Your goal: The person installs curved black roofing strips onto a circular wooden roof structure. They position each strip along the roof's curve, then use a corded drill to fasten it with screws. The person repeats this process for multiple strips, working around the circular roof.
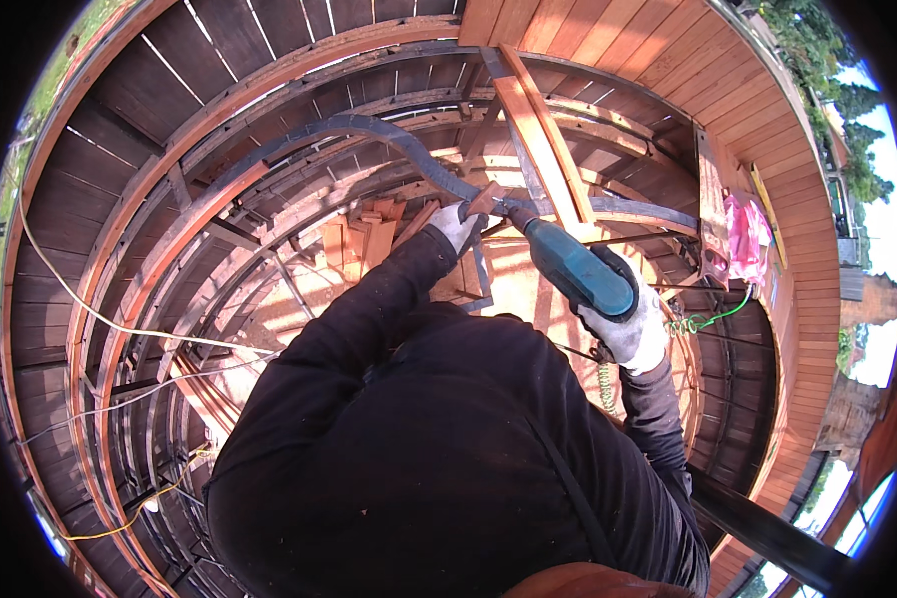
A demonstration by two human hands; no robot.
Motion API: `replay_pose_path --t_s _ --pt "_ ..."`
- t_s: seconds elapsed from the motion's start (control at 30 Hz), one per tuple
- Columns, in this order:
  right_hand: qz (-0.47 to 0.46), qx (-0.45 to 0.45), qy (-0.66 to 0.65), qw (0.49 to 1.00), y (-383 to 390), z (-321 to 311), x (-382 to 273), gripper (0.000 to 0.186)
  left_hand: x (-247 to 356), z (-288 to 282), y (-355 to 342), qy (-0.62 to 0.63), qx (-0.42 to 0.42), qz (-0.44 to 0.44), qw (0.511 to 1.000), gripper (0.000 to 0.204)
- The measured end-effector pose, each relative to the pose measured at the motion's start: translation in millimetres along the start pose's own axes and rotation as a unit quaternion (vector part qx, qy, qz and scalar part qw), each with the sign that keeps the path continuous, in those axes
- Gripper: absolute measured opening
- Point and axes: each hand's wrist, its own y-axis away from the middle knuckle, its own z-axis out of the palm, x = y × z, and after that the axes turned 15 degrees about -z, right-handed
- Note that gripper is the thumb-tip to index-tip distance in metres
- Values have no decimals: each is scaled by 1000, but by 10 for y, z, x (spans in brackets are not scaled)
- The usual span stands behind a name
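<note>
My right hand, in a white glove, grips a teal power drill with a black rear end. The drill's narrow front points left and away from me, its tip at a small wooden block. In a white glove too, my left hand is closed on the block's near side, its fingertips partly hidden. The block sits against a dark curved metal bar, which bends across in front of me. Just beyond the drill, a reddish wooden beam slants up to the planked rim.
Curved wooden ribs and metal rails ring the space. Cut wood pieces lie below my left arm. A pink plastic bag hangs at the right, near a green coiled hose. Pale cables cross the left side.
</note>
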Motion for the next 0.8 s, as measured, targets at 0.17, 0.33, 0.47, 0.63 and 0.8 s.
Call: replay_pose_path --t_s 0.17,0.33,0.47,0.63,0.8 --pt "-77 -87 57 992 -403 -219 7 67 -255 168 -227 144 -21 -37 989 28" --pt "-21 -118 -34 992 -685 -349 -28 69 -226 198 -198 138 -10 -37 990 24" --pt "-37 -184 9 982 -974 -416 -67 68 -322 267 -326 296 -71 -70 950 19" --pt "-11 -258 20 966 -1328 -530 -153 69 -124 299 -240 434 -82 -106 891 16" --pt "-32 -340 54 938 -1625 -489 -401 62 -115 344 -215 364 -64 -110 923 15"
